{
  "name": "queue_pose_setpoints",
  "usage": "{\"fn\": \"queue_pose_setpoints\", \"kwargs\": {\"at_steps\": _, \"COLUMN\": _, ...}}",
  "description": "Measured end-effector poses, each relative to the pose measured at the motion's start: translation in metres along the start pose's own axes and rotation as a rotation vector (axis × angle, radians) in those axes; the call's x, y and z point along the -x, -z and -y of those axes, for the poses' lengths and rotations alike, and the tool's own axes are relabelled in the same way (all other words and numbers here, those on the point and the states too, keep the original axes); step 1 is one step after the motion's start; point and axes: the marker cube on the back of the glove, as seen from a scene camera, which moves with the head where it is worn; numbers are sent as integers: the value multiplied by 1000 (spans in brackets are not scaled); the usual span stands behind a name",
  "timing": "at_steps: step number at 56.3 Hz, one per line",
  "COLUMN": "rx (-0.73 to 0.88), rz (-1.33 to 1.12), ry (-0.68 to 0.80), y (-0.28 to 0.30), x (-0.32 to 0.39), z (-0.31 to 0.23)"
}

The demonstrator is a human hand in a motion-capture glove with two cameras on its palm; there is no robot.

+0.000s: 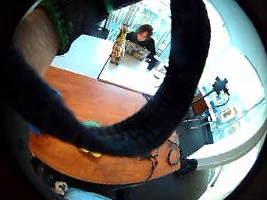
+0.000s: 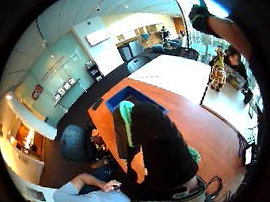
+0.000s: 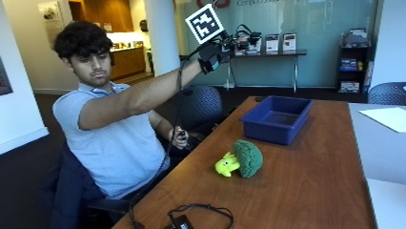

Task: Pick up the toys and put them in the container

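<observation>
A green broccoli plush (image 3: 247,157) lies on the wooden table (image 3: 304,191), with a small yellow-green toy (image 3: 225,165) touching its near side. Beyond them stands a blue container (image 3: 273,128) with nothing showing inside. My gloved right hand (image 3: 214,51) is raised high in the air, well above and to the near side of the container, its fingers loosely curled and holding nothing. In the thumb side palm view a black finger (image 2: 161,150) covers part of the blue container (image 2: 123,95). Another black finger (image 1: 180,73) arcs across the little finger side palm view, above the table (image 1: 103,99).
A black device with a coiled cable (image 3: 190,217) lies near the table's front end. A white table (image 3: 387,152) with a sheet of paper (image 3: 387,117) adjoins the far side. A giraffe toy (image 1: 119,44) stands on a distant white table. An office chair (image 3: 203,107) is behind my arm.
</observation>
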Motion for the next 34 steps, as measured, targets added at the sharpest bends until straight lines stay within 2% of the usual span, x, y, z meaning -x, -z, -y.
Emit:
{"fn": "queue_pose_setpoints", "kwargs": {"at_steps": 9, "rx": 28, "rz": 129, "ry": -33, "y": 2, "x": 8, "z": -1}}
{"fn": "queue_pose_setpoints", "kwargs": {"at_steps": 14, "rx": 30, "rz": 132, "ry": 110, "y": -2, "x": 3, "z": -9}}
{"fn": "queue_pose_setpoints", "kwargs": {"at_steps": 18, "rx": 53, "rz": 68, "ry": 13, "y": -12, "x": -7, "z": -8}}
{"fn": "queue_pose_setpoints", "kwargs": {"at_steps": 28, "rx": 175, "rz": -42, "ry": 2, "y": -77, "x": -10, "z": -33}}
{"fn": "queue_pose_setpoints", "kwargs": {"at_steps": 34, "rx": 263, "rz": 17, "ry": 21, "y": -122, "x": 0, "z": -52}}
